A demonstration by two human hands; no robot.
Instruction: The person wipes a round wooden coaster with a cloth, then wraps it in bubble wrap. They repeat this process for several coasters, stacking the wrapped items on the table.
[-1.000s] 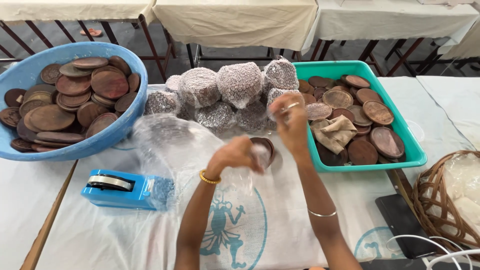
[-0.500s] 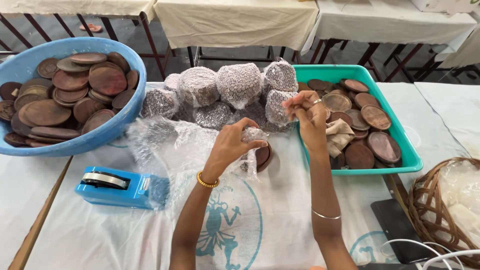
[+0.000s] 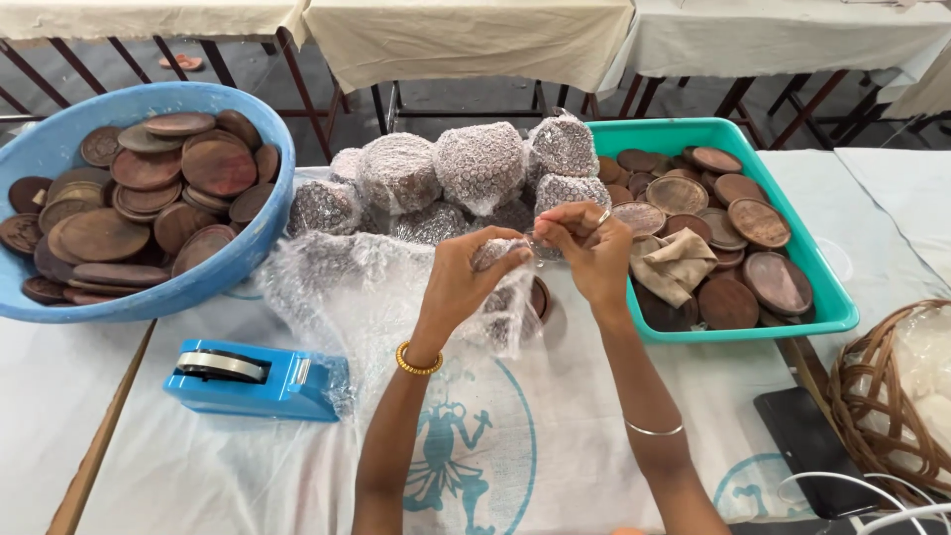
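Note:
My left hand (image 3: 466, 282) grips a sheet of bubble wrap (image 3: 337, 282) gathered over a small stack of round brown wooden discs (image 3: 535, 297) on the white cloth. My right hand (image 3: 591, 248) is right beside it, fingertips pinching the top edge of the same wrap, perhaps with a bit of clear tape; I cannot tell. Both hands meet just in front of a pile of wrapped bundles (image 3: 475, 168). The rest of the wrap sheet trails to the left on the table.
A blue basin (image 3: 248, 253) at the left holds several brown discs. A green tray (image 3: 807, 272) at the right holds more discs and a beige cloth (image 3: 674, 266). A blue tape dispenser (image 3: 253, 376) lies front left. A wicker basket (image 3: 882, 396) stands at the right edge.
My right hand came back from above the green tray to meet my left hand. The left hand has pulled the bubble wrap up over the discs.

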